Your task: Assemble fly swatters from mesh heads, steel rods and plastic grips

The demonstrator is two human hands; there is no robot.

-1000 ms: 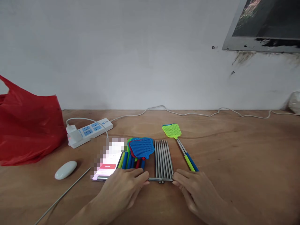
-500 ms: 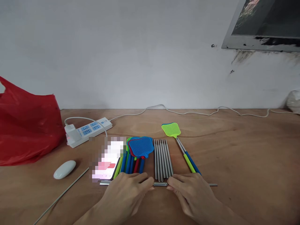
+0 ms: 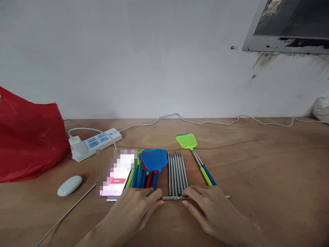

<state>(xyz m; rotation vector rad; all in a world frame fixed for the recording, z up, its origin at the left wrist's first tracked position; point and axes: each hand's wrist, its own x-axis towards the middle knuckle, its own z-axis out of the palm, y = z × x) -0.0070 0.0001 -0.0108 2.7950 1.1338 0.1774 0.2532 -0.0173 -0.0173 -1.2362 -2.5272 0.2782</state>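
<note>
A thin telescopic metal rod [image 3: 171,198] lies crosswise before me, with both hands on it. My left hand [image 3: 140,204] is closed around its thicker left part, thumb and index finger near the middle. My right hand [image 3: 205,204] pinches it right of the middle, and a thin end shows beyond that hand. Just behind the rod, several metal rods [image 3: 177,173] lie side by side. Blue, red and green fly swatter heads [image 3: 153,160] overlap loose coloured handles [image 3: 140,178] behind my left hand. Assembled swatters with a yellow-green head [image 3: 187,141] lie behind my right hand.
A phone with a lit screen [image 3: 119,175] lies left of the handles. Farther left are a white mouse [image 3: 69,186], a white power strip [image 3: 97,144] and a red plastic bag [image 3: 31,140]. A white cable [image 3: 210,122] runs along the wall.
My hands have moved slightly apart and the rod a little away from me. More of the rod shows between them, and its right end sticks out less past my right hand.
</note>
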